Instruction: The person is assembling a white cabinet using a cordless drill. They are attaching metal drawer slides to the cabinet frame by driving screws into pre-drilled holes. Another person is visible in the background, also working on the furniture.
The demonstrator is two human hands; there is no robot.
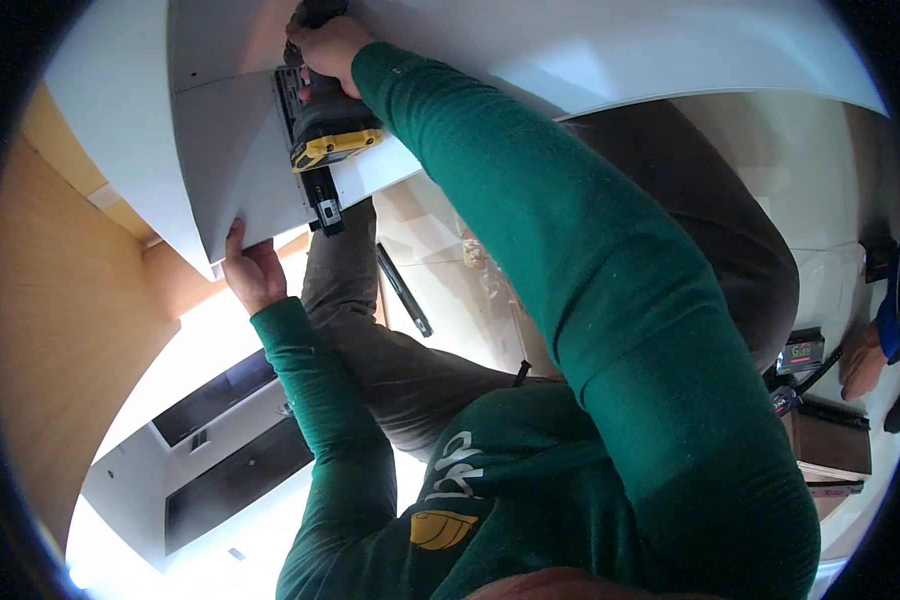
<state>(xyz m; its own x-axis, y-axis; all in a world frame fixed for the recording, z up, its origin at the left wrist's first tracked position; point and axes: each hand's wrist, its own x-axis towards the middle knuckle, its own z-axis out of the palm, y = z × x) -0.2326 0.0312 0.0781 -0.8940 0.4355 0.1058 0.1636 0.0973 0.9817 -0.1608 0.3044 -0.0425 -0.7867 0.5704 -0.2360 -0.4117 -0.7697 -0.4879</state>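
My right hand (338, 48) is wrapped around the grip of a cordless drill (332, 112), black with a yellow and black battery at its base. The drill's front end lies near the top edge of the view, where its tip cannot be made out. Beneath the drill, a black drawer slide (322, 192) runs along a white panel (235, 150) and sticks out past its near edge. My left hand (254, 275) holds that panel by its near left corner, thumb on the face and the other fingers partly hidden at the edge.
Another black slide (404, 290) lies on the pale tiled floor beside my leg. A tall wooden panel (65, 320) rises at the left. At the far right are another person's hand (863, 366), a small dark box (801, 352) and a brown board (828, 442).
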